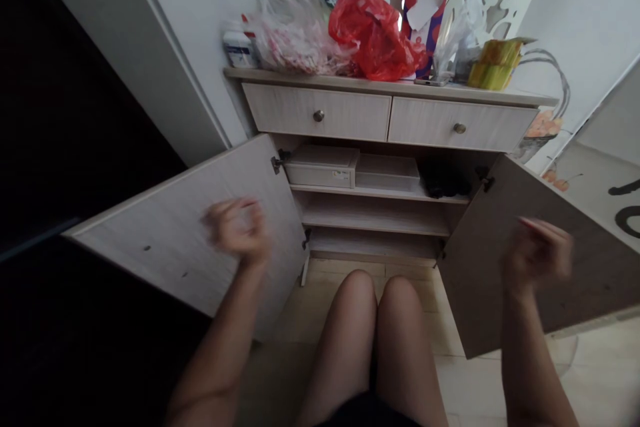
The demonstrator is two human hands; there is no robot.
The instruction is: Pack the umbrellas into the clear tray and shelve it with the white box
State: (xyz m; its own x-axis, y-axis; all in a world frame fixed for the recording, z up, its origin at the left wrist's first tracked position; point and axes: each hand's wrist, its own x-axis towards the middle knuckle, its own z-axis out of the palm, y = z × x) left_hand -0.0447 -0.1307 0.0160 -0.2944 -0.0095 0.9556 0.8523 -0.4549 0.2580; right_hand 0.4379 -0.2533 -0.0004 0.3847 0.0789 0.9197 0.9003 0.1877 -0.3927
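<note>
Bare thighs lie nearest; blurred left hand and right hand, fingers curled narrow, hover before open greyish wood-grain cabinet doors.

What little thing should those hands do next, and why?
Maybe reach the right hand toward the black item on the top shelf, because the left door and right door both stand open, and that hand, though blurred, seems free.

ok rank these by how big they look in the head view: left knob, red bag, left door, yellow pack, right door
1. Left door and right door: too alike to rank, both partly hidden
2. Red bag
3. Yellow pack
4. Left knob
</note>
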